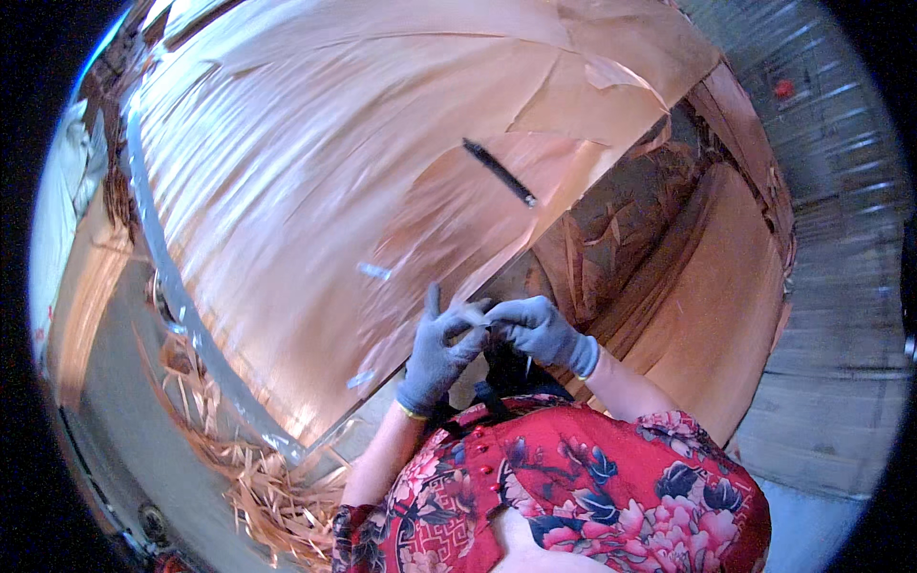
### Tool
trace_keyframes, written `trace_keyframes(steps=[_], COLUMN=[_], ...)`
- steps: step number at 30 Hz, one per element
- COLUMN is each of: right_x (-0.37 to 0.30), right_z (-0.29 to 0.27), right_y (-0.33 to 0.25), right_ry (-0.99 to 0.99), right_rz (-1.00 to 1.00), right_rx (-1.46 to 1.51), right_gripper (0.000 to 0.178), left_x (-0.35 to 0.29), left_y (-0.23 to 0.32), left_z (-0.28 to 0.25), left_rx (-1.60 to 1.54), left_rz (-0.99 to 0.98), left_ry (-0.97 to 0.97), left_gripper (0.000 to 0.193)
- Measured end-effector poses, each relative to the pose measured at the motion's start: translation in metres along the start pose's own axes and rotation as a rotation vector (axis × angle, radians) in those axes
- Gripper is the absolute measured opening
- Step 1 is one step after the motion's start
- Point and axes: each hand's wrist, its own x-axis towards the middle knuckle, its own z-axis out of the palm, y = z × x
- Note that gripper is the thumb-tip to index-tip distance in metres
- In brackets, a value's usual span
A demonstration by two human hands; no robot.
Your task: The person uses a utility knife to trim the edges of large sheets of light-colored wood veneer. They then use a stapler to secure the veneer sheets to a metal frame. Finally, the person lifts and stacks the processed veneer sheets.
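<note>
Both hands wear grey knit gloves and meet at the near edge of a big sheet of thin reddish wood veneer (315, 181). My left hand (439, 349) and my right hand (535, 329) pinch a small pale strip (475, 314), perhaps tape, between their fingertips. The strip is held right at the veneer's edge. A long dark tool, like a knife (500, 173), lies on the veneer farther away. Two short pale tape pieces (374, 271) sit on the sheet near my left hand.
The veneer lies on a table with a metal edge (181, 315). Splintered veneer scraps (258, 477) pile on the floor at lower left. More veneer sheets (707, 277) are stacked at the right, beside a grey floor (831, 286).
</note>
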Motion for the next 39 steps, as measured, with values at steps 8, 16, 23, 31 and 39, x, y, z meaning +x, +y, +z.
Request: trace_keyframes(steps=[8,16,23,31,39], right_x=[0.013,0.020,0.007,-0.001,0.048], right_z=[-0.107,-0.212,-0.252,-0.337,-0.401], right_y=[0.044,0.033,0.037,0.042,0.050], right_ry=[0.044,-0.139,0.135,0.612,0.231], right_rz=[0.016,-0.125,0.149,0.209,0.264], right_rx=[-0.204,0.140,0.662,0.624,0.365], right_gripper=[0.038,0.034,0.016,0.020,0.016], left_x=[0.089,0.168,0.220,0.274,0.354], left_y=[0.037,0.027,0.039,0.046,0.052], left_z=[0.079,0.139,0.171,0.192,0.213], left_rx=[-0.219,0.195,0.212,0.205,-0.054], left_rz=[-0.166,-0.113,-0.424,-0.221,-0.377], left_ry=[0.440,0.057,-0.118,0.128,0.261], left_gripper=[0.019,0.021,0.029,0.030,0.029])
